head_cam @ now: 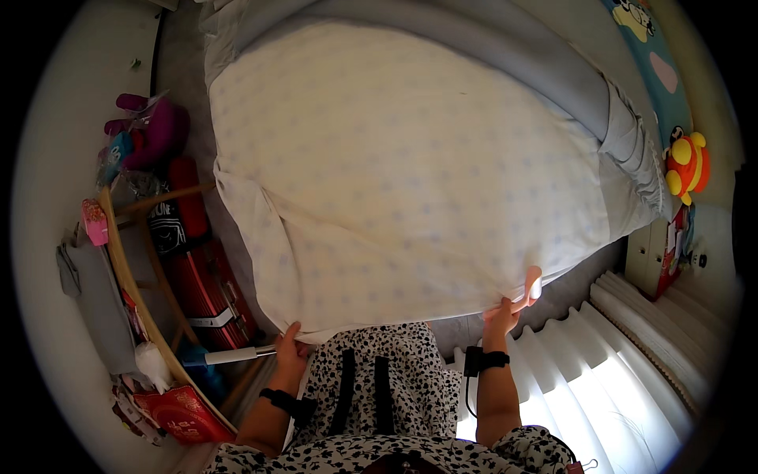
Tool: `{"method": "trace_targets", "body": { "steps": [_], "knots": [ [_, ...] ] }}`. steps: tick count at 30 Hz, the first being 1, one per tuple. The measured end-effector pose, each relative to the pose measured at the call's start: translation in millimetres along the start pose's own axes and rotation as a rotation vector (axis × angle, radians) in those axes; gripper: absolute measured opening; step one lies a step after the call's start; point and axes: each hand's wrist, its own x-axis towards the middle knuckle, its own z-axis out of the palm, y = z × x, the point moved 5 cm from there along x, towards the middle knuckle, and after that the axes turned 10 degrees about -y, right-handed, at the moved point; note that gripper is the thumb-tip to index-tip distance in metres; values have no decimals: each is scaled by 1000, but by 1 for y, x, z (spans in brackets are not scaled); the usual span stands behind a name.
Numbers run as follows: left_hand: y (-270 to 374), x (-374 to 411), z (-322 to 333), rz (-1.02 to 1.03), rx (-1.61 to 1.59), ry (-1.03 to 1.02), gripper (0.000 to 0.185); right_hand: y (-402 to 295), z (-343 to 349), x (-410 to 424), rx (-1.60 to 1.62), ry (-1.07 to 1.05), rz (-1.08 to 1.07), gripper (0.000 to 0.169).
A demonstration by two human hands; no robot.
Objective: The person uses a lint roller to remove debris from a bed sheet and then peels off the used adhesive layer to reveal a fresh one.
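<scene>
A cream fitted sheet or mattress cover (408, 178) with faint bluish spots covers the bed before me, creased near its left corner. At the near left corner my left hand (292, 351) pinches the edge of the cloth; a white-and-metal rod lies close behind that hand, and whether the hand touches it I cannot tell. Toward the near right corner, my right hand (503, 314) grips the cloth edge, with a pale pink and white object (533, 285) at its fingers, partly hidden. A grey cover (551, 77) lies bunched along the far and right sides of the bed.
A wooden rack (127, 266) with cloth and red bags stands at the left, beside a red suitcase (204, 290). White curtains (568, 367) hang at the lower right. An orange and yellow plush toy (688, 167) and a small cabinet (648, 252) are on the right.
</scene>
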Motion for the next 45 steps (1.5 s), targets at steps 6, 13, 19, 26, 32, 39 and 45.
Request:
{"method": "trace_targets", "body": {
  "steps": [6,13,19,26,32,39,45],
  "knots": [
    [103,4,-2,84,-389,-222,16,16,-28,1,-100,9,77,27],
    [159,4,-25,339,1853,535,12,18,-37,1,-160,90,-35,26],
    [126,84,-142,-561,2525,351,24,6,-45,-8,-441,49,-168,12],
    [140,105,-66,-287,1951,61,46,1,51,-82,-574,-622,-169,11],
    [65,115,-64,-382,1763,-342,73,41,89,-131,-915,-972,-270,18],
    [-5,111,-46,-587,923,-123,50,66,119,-171,-973,-1277,-200,13],
    [-36,114,-82,-496,230,-41,23,107,124,-196,-934,-1509,-31,21]
  ]
}}
